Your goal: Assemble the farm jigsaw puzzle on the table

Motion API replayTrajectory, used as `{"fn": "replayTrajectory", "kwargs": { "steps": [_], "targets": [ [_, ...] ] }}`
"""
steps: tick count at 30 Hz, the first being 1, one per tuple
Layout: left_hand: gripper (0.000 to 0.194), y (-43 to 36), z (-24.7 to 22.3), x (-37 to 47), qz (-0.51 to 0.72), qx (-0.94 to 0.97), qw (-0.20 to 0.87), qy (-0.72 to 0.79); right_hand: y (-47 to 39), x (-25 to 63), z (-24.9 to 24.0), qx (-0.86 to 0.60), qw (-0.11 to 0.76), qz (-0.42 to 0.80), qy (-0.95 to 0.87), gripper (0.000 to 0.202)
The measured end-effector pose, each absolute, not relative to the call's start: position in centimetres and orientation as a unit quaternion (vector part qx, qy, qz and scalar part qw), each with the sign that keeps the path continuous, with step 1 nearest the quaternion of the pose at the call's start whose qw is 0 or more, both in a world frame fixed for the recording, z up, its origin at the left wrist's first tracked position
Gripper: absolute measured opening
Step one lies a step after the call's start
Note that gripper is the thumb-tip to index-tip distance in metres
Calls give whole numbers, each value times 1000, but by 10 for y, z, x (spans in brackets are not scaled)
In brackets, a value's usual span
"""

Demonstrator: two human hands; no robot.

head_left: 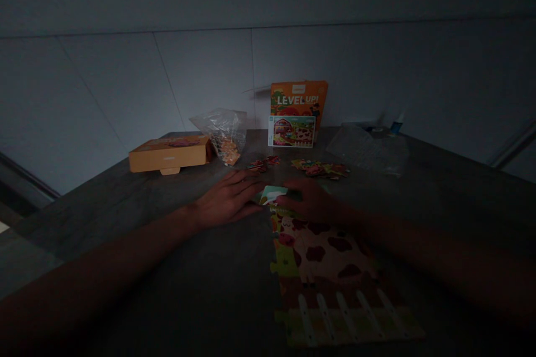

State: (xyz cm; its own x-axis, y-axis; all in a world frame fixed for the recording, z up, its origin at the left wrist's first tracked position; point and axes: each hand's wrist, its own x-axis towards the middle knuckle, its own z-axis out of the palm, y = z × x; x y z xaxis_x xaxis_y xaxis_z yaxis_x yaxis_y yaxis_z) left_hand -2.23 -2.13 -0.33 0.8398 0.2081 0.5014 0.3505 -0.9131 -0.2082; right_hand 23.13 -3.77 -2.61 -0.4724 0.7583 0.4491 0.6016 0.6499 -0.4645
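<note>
Grey surface (pixel 188 301): we log the cow jigsaw section (pixel 322 256) joined, loose pieces (pixel 321 169) beyond it unplaced, left hand (pixel 226 201) with fingers spread, apparently empty, right hand (pixel 315 201) at a pale-green piece (pixel 274 193), grip unclear.

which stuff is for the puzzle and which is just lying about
Part of the job:
cow puzzle section
piece between left hand and right hand
loose pieces
picture card, probably the reference

Apparently just lying about:
upright LEVEL UP! box
orange box at left
bag with orange contents
clear bag at right
small blue object
</note>
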Motion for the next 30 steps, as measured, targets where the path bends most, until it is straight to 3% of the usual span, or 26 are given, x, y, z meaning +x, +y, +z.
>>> {"fn": "replayTrajectory", "kwargs": {
  "steps": [3,25,30],
  "targets": [
    [46,-20,-4,-22,-253,-945,143,-148,-35,231,-30,-375,309,88,-869,24],
    [32,-20,-6,-22,-225,-960,64,-151,-34,230,-28,-323,285,38,-902,23],
    [42,-14,-6,-28,-228,-945,85,-217,-34,231,-31,-334,287,28,-897,20]
  ]
}}
